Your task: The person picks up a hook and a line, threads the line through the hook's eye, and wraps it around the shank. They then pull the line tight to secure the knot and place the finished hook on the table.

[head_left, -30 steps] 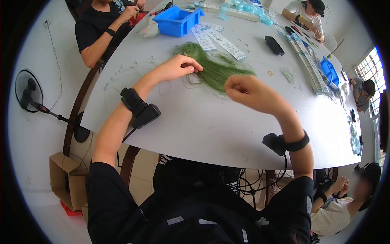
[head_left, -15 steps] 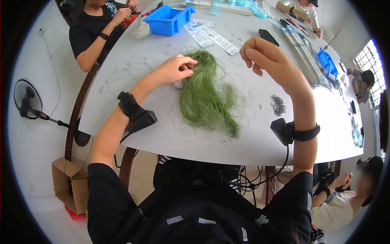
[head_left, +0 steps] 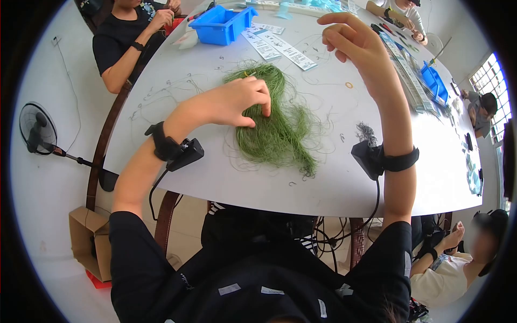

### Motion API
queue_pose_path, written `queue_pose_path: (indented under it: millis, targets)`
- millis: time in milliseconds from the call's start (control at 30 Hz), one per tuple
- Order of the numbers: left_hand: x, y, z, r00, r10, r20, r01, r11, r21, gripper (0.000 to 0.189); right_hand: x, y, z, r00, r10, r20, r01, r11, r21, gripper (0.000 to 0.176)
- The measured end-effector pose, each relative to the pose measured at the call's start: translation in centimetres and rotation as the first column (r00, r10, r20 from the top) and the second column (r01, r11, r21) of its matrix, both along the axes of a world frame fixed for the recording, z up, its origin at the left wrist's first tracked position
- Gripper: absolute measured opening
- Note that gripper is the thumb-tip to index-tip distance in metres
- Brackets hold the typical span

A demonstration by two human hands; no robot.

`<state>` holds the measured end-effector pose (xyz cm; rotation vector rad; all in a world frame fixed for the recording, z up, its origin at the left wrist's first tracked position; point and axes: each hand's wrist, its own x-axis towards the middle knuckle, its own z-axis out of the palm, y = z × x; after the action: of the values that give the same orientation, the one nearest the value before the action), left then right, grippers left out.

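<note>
A loose bundle of thin green line [head_left: 274, 129] lies on the white table, with strands spreading around it and small dark hooks at its lower end. My left hand [head_left: 245, 102] is over the bundle's left side, thumb and fingers apart, fingertips touching the strands. My right hand [head_left: 353, 40] is raised above the table, up and right of the bundle, its fingers bent and spread apart with nothing visible between them. A small pile of dark hooks [head_left: 367, 132] lies beside my right wrist, partly hidden by the wrist device. Printed paper strips [head_left: 285, 49] lie beyond the bundle.
A blue bin [head_left: 222, 26] stands at the table's far left. Another blue bin [head_left: 433, 83] and long printed packages [head_left: 406, 72] are at the right. A small yellowish ring [head_left: 349, 85] lies right of the bundle. Other people sit around the table.
My left hand has moved right and down over the bundle, and its fingers have opened. My right hand has moved up and its fingers have spread. The ring now shows on the table.
</note>
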<state>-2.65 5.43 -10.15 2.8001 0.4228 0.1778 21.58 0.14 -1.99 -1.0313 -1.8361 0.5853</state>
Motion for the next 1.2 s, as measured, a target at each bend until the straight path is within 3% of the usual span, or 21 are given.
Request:
queue_pose_path:
  millis: [100,200,300,333,433,533,633,667,767,867,967,1067,1167,1200]
  targets:
    - [0.8,0.9,-1.0,0.979,-0.096,0.177,0.037,0.949,0.313,0.033,-0.2,0.7,0.0,1.0,0.009,0.005,-0.009,1.0,-0.009,0.024]
    - [1.7,2.3,-1.8,0.989,-0.052,0.135,0.013,0.961,0.275,0.038,-0.2,1.3,-0.1,1.0,-0.004,0.003,0.004,1.0,0.002,0.023]
    - [2.6,2.4,-1.7,0.985,0.169,0.032,-0.172,0.978,0.119,0.039,0.0,1.9,-0.3,1.0,-0.012,0.012,0.011,1.0,0.026,0.02]
    - [2.9,2.7,-2.2,0.979,0.203,0.03,-0.205,0.965,0.161,0.037,0.0,2.1,-0.4,1.0,-0.018,0.017,0.018,1.0,0.022,0.019]
    - [4.0,2.2,-2.8,0.932,0.36,0.052,-0.363,0.923,0.127,0.037,0.2,2.8,-1.0,0.998,-0.041,0.052,0.038,0.998,0.048,0.017]
    - [4.1,2.2,-3.4,0.907,0.332,0.259,-0.365,0.926,0.095,0.031,0.7,3.8,-2.1,0.99,-0.095,0.102,0.084,0.991,0.109,0.016]
    - [2.6,2.1,1.6,0.941,0.329,0.074,-0.313,0.934,-0.173,0.029,1.8,4.5,-2.5,0.984,-0.125,0.127,0.111,0.987,0.114,0.015]
    - [2.2,3.2,2.5,0.944,0.323,0.071,-0.307,0.936,-0.174,0.03,2.1,4.5,-2.5,0.983,-0.13,0.131,0.117,0.988,0.102,0.015]
    - [0.6,4.5,4.7,0.79,0.493,0.364,-0.27,0.814,-0.515,0.027,2.2,4.0,-2.3,0.97,-0.147,0.192,0.142,0.989,0.037,0.015]
    - [1.9,8.5,0.4,0.652,0.455,0.606,-0.388,0.887,-0.249,0.027,2.2,4.3,-2.8,0.972,-0.116,0.204,0.113,0.993,0.029,0.015]
    - [2.8,10.2,-2.8,0.881,0.185,0.436,-0.26,0.958,0.118,0.036,1.7,3.6,-2.4,0.958,-0.142,0.25,0.145,0.989,0.004,0.013]
    - [3.5,10.0,-3.4,0.942,0.171,0.288,-0.151,0.984,-0.092,0.036,2.0,3.5,-2.1,0.931,-0.141,0.338,0.133,0.99,0.046,0.011]
    - [3.4,10.5,-4.0,0.943,0.197,0.268,-0.19,0.98,-0.051,0.036,2.3,3.3,-2.6,0.767,-0.328,0.551,0.254,0.944,0.208,0.013]
    - [3.4,10.3,-3.9,0.946,0.198,0.258,-0.193,0.98,-0.045,0.035,2.3,3.4,-2.8,0.76,-0.349,0.548,0.231,0.933,0.274,0.013]
